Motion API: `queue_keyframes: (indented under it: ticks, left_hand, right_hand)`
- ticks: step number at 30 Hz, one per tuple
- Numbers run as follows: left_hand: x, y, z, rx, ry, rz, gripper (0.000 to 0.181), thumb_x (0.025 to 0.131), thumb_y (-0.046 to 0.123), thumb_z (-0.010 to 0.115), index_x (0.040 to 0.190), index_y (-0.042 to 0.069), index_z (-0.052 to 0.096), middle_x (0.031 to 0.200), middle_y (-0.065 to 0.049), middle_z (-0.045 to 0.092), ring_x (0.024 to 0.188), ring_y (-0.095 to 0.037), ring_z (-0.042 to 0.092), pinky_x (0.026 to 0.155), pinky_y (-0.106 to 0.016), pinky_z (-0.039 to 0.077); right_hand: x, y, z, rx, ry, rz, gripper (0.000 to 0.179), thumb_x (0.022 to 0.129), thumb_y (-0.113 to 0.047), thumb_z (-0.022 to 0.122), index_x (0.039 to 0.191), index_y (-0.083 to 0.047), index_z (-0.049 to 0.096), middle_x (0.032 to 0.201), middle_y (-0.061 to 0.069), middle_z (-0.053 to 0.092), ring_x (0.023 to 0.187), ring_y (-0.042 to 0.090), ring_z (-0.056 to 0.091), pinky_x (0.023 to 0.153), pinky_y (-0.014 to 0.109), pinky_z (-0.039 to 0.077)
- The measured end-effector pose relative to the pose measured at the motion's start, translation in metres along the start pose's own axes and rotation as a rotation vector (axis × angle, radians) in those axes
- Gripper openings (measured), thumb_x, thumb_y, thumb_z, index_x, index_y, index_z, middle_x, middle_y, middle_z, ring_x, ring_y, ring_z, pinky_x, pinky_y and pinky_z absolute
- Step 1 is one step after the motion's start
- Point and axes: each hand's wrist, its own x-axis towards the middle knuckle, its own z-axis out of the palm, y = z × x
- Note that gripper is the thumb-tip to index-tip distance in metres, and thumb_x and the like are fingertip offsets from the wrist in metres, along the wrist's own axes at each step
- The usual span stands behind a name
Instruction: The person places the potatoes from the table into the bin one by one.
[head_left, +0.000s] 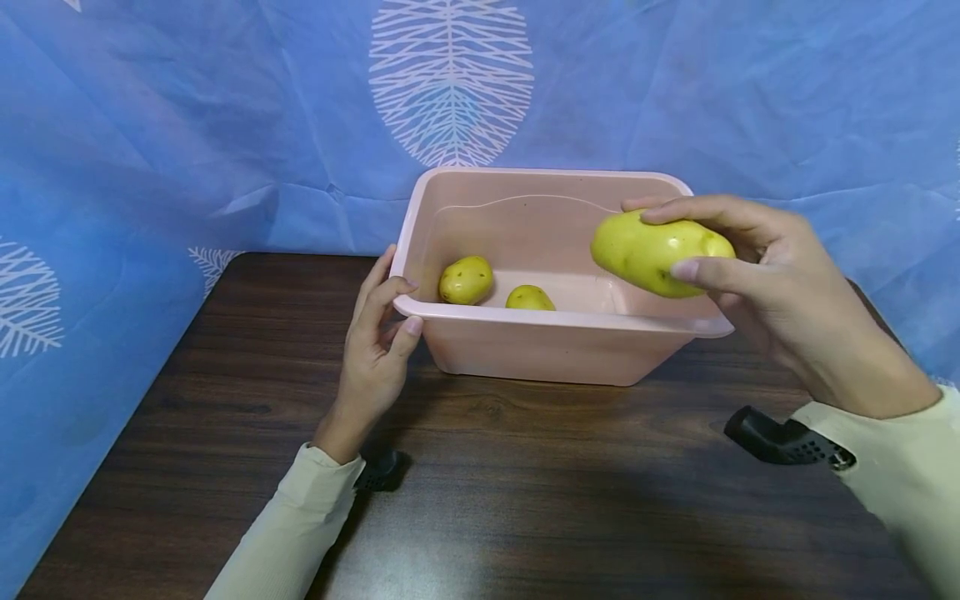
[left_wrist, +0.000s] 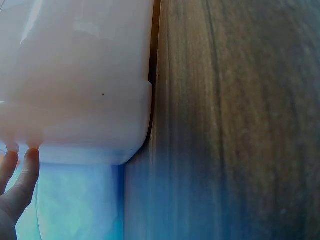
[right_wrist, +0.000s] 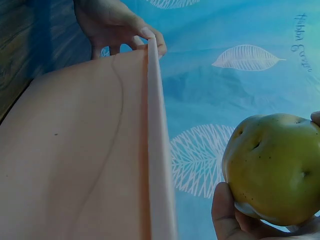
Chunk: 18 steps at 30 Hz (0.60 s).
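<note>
A pale pink plastic bin point(head_left: 525, 346) stands on the dark wooden table. At its left end, my left hand point(head_left: 375, 350) grips the rim near the front corner, thumb in front and fingers over the edge. Above the bin's right side, my right hand point(head_left: 787, 283) holds a large yellow potato point(head_left: 652, 254) between thumb and fingers. The right wrist view shows this potato point(right_wrist: 275, 170) close up, beside the bin's rim. Inside the bin lie two smaller potatoes: one potato point(head_left: 467, 280) at the left, and another potato point(head_left: 529, 297) partly hidden by the front wall.
The brown wood-grain table point(head_left: 487, 483) spreads in front of the bin and to its left. Behind the table hangs a blue cloth point(head_left: 300, 108) with white leaf prints, close to the bin's back wall. A black device point(head_left: 787, 439) is strapped at the right wrist.
</note>
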Motion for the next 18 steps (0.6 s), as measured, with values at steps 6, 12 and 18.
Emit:
queue_keyframes:
  ticks: [6,12,18]
  left_hand:
    - [0.002,0.002,-0.001,-0.001,0.000,-0.008,0.036,0.100,0.004,0.060,0.136,0.005,0.055,0.173,0.000,0.026,0.153,-0.034,0.037,0.101,-0.067,0.052]
    - [0.002,0.002,-0.001,-0.008,0.000,-0.005,0.036,0.100,0.005,0.060,0.136,0.004,0.054,0.173,-0.002,0.026,0.153,-0.034,0.037,0.101,-0.067,0.052]
    - [0.002,0.002,-0.002,-0.009,-0.003,-0.005,0.037,0.100,0.005,0.060,0.136,0.004,0.054,0.173,-0.001,0.026,0.152,-0.035,0.038,0.101,-0.067,0.052]
  right_hand:
    - [0.014,-0.003,-0.002,0.052,0.001,0.011,0.044,0.097,0.016,0.053,0.140,0.007,0.058,0.158,0.015,0.047,0.142,0.028,0.047,0.100,0.026,0.058]
    - [0.028,-0.006,-0.003,0.047,0.019,0.027,0.043,0.098,0.013,0.056,0.139,0.003,0.062,0.156,0.013,0.051,0.138,0.026,0.049,0.099,0.025,0.057]
    - [0.040,-0.007,-0.005,0.042,0.043,0.027,0.041,0.098,0.013,0.057,0.136,0.002,0.066,0.153,0.012,0.054,0.138,0.025,0.051,0.097,0.024,0.059]
